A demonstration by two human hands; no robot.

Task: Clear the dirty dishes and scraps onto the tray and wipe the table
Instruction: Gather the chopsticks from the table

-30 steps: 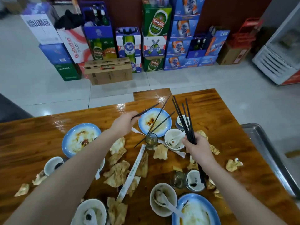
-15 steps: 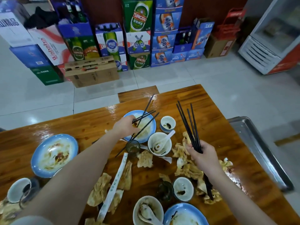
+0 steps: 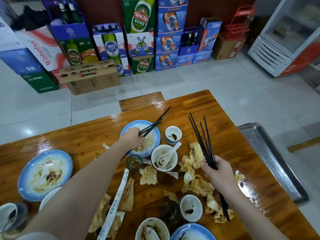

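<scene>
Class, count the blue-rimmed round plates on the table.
3 blue-rimmed round plates: one under the left hand, one far left, one cut off at bottom. More may be hidden.

— Where is the left hand?

— The left hand (image 3: 132,138) reaches far forward. Its bare arm stretches almost straight from the lower left. The knuckles face up and the fingers curl round loose chopsticks (image 3: 152,126) that point up and to the right.

— And the right?

— The right hand (image 3: 218,172) sits nearer, with its forearm coming in from the lower right. Fingers and thumb grip a chopstick bundle (image 3: 200,137) that fans upward to the left, its other ends sticking out below the palm.
</scene>
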